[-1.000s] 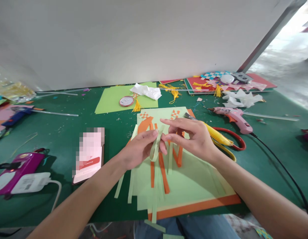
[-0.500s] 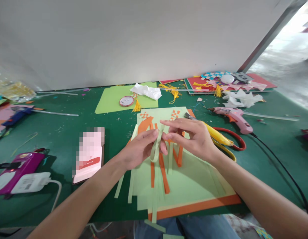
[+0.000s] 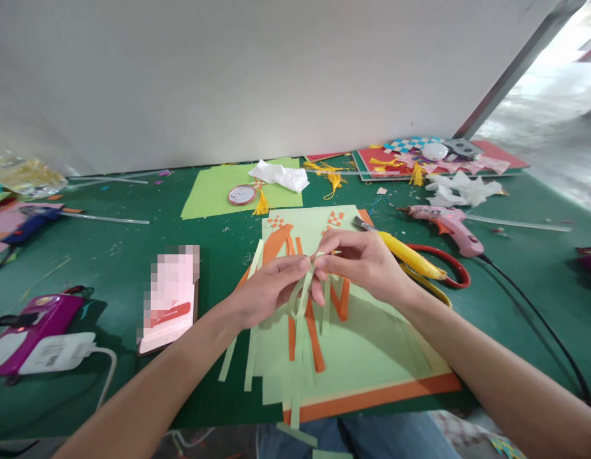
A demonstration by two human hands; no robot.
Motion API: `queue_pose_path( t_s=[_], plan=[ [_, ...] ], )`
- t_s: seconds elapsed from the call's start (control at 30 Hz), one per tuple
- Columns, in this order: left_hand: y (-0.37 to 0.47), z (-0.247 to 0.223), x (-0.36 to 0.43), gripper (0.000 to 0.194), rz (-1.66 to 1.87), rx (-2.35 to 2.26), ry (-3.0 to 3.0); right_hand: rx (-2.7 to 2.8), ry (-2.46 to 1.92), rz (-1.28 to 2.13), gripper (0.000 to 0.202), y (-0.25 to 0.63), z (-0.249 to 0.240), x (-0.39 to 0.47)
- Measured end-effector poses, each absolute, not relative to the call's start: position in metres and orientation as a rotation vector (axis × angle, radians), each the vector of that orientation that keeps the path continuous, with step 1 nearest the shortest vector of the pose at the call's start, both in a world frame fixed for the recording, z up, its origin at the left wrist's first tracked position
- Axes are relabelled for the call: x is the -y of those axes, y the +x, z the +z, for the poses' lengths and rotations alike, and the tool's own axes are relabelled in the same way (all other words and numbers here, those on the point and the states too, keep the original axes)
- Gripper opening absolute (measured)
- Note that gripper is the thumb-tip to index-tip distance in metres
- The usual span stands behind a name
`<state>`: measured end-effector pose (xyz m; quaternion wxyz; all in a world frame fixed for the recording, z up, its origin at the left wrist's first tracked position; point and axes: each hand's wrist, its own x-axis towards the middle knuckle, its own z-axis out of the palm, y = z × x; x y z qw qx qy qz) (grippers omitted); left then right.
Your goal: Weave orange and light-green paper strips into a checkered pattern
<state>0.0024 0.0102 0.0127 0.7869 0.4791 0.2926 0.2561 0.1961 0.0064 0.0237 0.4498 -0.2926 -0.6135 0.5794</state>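
Note:
Both hands meet above a stack of pale green paper (image 3: 372, 357). My left hand (image 3: 271, 287) pinches a light green paper strip (image 3: 299, 303), which loops below the fingers and trails toward the table's front edge. My right hand (image 3: 362, 261) is closed at the strip's upper end, thumb and index finger pressed together beside the left fingertips. Orange strips (image 3: 316, 344) and more green strips lie under the hands. Small orange-and-white woven pieces (image 3: 336, 218) rest at the top of the stack.
To the right lie yellow-handled scissors (image 3: 410, 257) and a pink glue gun (image 3: 448, 226) with its cable. A phone (image 3: 168, 306) and a purple power strip (image 3: 41, 331) are on the left. Behind are green sheets (image 3: 204, 191), a round tin (image 3: 242, 194), tissue (image 3: 280, 175) and yellow tassels.
My right hand has moved slightly left and its fingers have closed onto the strip's upper end. The loop below my left hand has opened a little wider.

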Motion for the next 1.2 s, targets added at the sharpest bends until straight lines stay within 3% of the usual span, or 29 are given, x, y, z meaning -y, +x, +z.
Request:
queue_pose_path(
  t_s=[0.37,0.63,1.2],
  plan=[
    [0.004,0.0144,-0.0094,0.035,0.557,-0.623,1.043,1.612,-0.77,1.3,0.019,0.1961,0.0231,-0.0063],
    [0.0034,0.0123,-0.0097,0.03,0.587,-0.611,1.043,1.572,-0.794,1.278,0.007,0.1956,0.025,-0.0055],
    [0.0031,0.0118,-0.0109,0.032,0.638,-0.66,1.018,1.599,-0.982,1.153,0.017,0.1961,0.0254,-0.005]
  ],
)
